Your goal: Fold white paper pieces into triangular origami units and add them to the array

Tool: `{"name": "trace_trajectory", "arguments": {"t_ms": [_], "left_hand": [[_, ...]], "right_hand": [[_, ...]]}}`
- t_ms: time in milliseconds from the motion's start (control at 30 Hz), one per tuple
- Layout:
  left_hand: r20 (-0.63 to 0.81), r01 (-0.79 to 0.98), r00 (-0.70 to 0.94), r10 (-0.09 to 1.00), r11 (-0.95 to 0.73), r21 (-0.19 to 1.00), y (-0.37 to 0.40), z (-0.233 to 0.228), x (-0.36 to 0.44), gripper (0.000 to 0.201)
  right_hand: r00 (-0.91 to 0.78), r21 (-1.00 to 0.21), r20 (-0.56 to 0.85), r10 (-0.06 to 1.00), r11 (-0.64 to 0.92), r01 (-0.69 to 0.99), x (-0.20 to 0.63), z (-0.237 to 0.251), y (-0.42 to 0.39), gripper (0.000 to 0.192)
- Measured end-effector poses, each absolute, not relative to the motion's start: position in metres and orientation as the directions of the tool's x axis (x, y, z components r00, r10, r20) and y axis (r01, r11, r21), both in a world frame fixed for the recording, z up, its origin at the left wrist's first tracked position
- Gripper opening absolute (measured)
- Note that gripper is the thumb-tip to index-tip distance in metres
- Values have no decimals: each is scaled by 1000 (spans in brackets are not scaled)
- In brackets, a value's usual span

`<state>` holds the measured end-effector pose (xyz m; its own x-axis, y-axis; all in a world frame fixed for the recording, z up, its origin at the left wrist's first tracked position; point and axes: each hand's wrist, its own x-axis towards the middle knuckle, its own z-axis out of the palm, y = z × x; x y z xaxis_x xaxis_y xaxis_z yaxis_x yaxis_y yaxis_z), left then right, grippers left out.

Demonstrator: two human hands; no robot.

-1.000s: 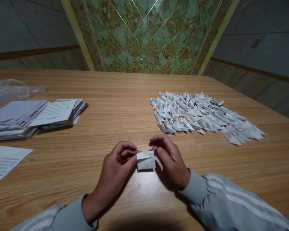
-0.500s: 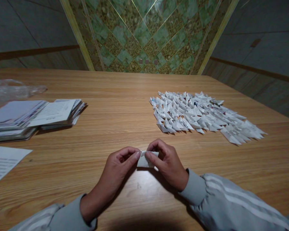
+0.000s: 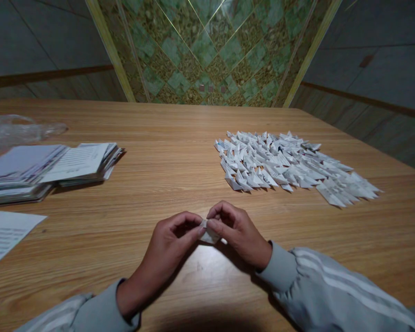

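A small folded piece of paper [image 3: 210, 237] is pinched between my two hands, just above the wooden table. My left hand [image 3: 177, 237] grips its left side with thumb and fingertips. From the right, my right hand [image 3: 235, 229] holds the upper edge, its thumb pressed over the paper's front. The fingers cover much of the paper, so its full shape is hidden. Beyond my right hand lies a large group of folded paper boats [image 3: 268, 161], white with some print on them.
Stacks of printed paper [image 3: 79, 161] lie at the left, with a single loose sheet [image 3: 12, 233] nearer me. A clear plastic bag [image 3: 19, 131] rests behind the stacks. The wooden table [image 3: 152, 138] reaches back to a tiled wall [image 3: 207, 50].
The paper between my hands has tilted and shows less of its right side. My fingertips have drawn closer together at its upper edge. Everything else on the table stays in place.
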<state>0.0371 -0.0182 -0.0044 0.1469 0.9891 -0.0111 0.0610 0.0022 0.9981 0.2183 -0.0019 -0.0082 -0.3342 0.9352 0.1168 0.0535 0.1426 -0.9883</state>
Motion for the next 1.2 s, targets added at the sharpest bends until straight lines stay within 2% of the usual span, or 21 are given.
{"name": "trace_trajectory", "arguments": {"t_ms": [200, 300, 400, 633, 733, 867, 967, 1067, 1200], "left_hand": [[-78, -75, 109, 991, 86, 993, -14, -3, 39, 13], [-171, -138, 233, 957, 207, 969, -14, -6, 42, 21], [-233, -109, 303, 924, 276, 955, -16, -11, 42, 22], [-228, -67, 258, 939, 253, 965, -16, -10, 40, 22], [-202, -91, 182, 962, 221, 971, -13, -9, 37, 24], [-120, -61, 60, 991, 123, 991, -9, -8, 31, 20], [-36, 63, 136, 990, 27, 998, -11, -5, 29, 18], [29, 169, 188, 982, -61, 984, -15, -2, 31, 20], [-8, 133, 168, 986, -15, 991, -17, -3, 34, 19]], "right_hand": [[-262, -986, 112, 958, 139, 89, 220, -9, 1, 30], [-196, -988, 126, 972, 140, 58, 219, -8, 0, 31], [-185, -988, 138, 973, 149, 48, 217, -8, -2, 29], [-178, -980, 170, 969, 185, 69, 216, -10, -4, 25], [-182, -978, 178, 967, 194, 73, 217, -10, -3, 24], [-283, -960, 136, 949, 197, 200, 218, -8, -2, 19], [-354, -925, 147, 923, 255, 280, 219, -7, -2, 18], [-379, -919, 193, 905, 302, 253, 220, -9, -1, 24], [-306, -940, 212, 928, 280, 197, 220, -13, -1, 28]]}}
